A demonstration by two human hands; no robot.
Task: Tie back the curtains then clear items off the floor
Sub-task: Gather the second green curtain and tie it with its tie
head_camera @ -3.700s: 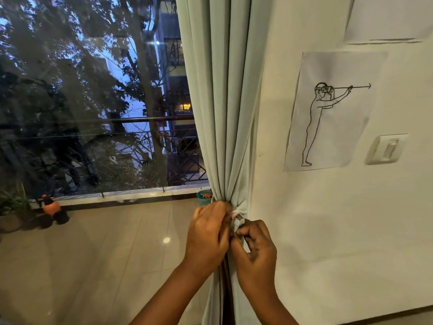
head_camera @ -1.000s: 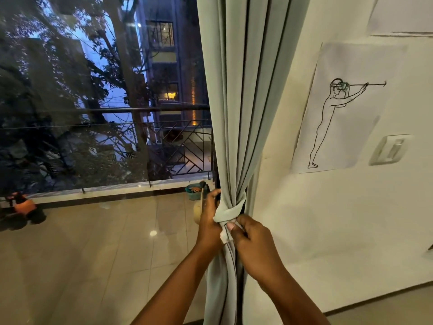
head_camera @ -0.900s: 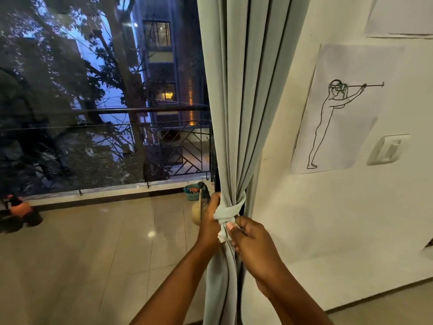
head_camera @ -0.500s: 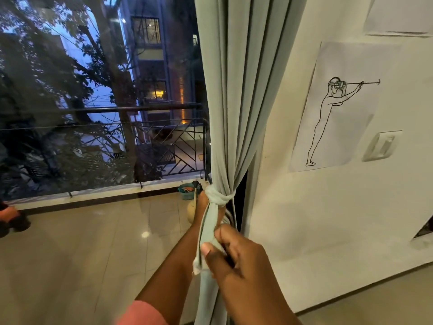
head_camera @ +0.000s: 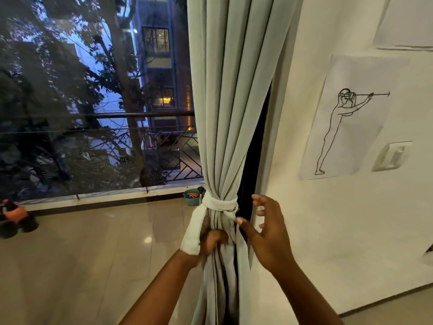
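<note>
Left hand grip: the left hand (head_camera: 212, 242) is closed around the folds of the curtain (head_camera: 230, 95) just under the knot, with the hanging tail of the tie-back (head_camera: 214, 206) draped over its back.
Right hand grip: the right hand (head_camera: 266, 233) holds nothing; its fingers (head_camera: 257, 200) are spread and curled, just right of the knot, not touching the cloth.
Arm pose: both forearms rise from the bottom edge, the left one left of the curtain, the right one across its lower part.
Tie-back: a pale band wrapped around the gathered curtain and knotted, one broad tail falling to the left.
Curtain: pale green, bunched narrow at the band, hanging beside the white wall (head_camera: 328, 231); a dark gap shows between its right edge and the wall.
Open room: glossy tiled floor (head_camera: 93, 254) lies bare to the left, along the glass.
Container: a teal tub (head_camera: 191, 198) on the floor just left of the knot, with small coloured things inside, too small to tell.
Floor item: an orange toy vehicle (head_camera: 16, 218) at the far left edge.
Wall: a line drawing (head_camera: 349, 127) and a switch (head_camera: 393, 156).
</note>
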